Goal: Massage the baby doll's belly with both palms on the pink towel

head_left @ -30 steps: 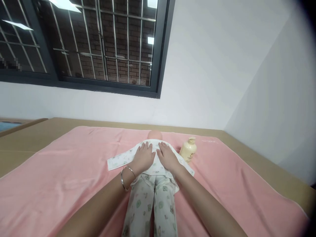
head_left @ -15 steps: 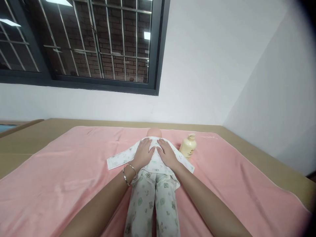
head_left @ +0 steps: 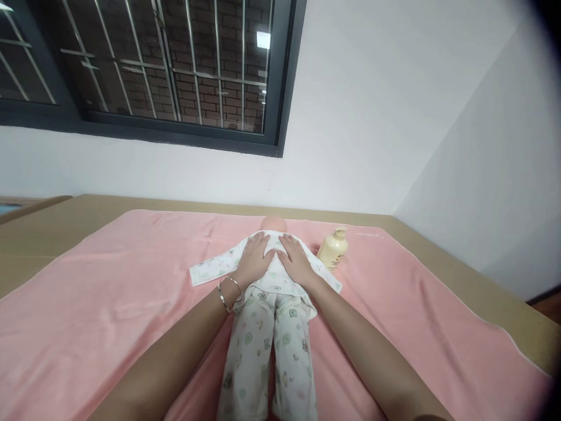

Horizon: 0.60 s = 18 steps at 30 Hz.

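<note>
Left hand [head_left: 255,257] and right hand [head_left: 298,261] are laid flat, unclenched, on the shirt [head_left: 277,276] of a doll [head_left: 274,223].
The left wrist [head_left: 239,280] is circled by a bracelet [head_left: 223,298]; the doll, in pants [head_left: 250,339], is stretched on a pink blanket [head_left: 109,280], a bottle [head_left: 333,249] set just beside one sleeve [head_left: 326,275].

Left hand [head_left: 254,259]: palm down | right hand [head_left: 297,260]: palm down | arms [head_left: 175,368]: stretched forward

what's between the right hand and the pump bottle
In the head view, the printed white sleeve and some pink cloth lie between the right hand and the pump bottle.
</note>
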Motion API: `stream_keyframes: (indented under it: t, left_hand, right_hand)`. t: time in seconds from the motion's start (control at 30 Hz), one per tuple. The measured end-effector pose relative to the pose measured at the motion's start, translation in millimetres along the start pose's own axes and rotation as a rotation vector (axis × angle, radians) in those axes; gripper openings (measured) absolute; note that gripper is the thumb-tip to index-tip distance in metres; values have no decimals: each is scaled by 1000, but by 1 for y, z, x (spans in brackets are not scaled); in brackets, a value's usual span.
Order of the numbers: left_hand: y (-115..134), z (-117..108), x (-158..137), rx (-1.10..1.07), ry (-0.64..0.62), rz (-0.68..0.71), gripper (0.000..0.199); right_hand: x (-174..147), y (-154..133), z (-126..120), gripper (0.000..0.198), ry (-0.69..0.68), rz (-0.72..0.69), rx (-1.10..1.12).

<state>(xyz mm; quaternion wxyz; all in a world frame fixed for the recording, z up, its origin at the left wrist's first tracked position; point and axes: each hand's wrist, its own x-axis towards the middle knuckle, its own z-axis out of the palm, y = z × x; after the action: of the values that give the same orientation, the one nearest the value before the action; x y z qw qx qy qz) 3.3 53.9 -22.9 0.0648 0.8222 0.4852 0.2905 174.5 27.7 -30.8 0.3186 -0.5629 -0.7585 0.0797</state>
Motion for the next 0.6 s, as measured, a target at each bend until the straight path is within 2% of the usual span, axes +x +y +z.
stream_keyframes:
  t: [0.37,0.6]
  left_hand:
    - [3,-4,-2,12,13,15,50]
    - [1,-2,-2,-10,49,22,46]
  right_hand:
    - [1,5,4,57,12,-24,20]
    - [3,3,0,53,68,-31,81]
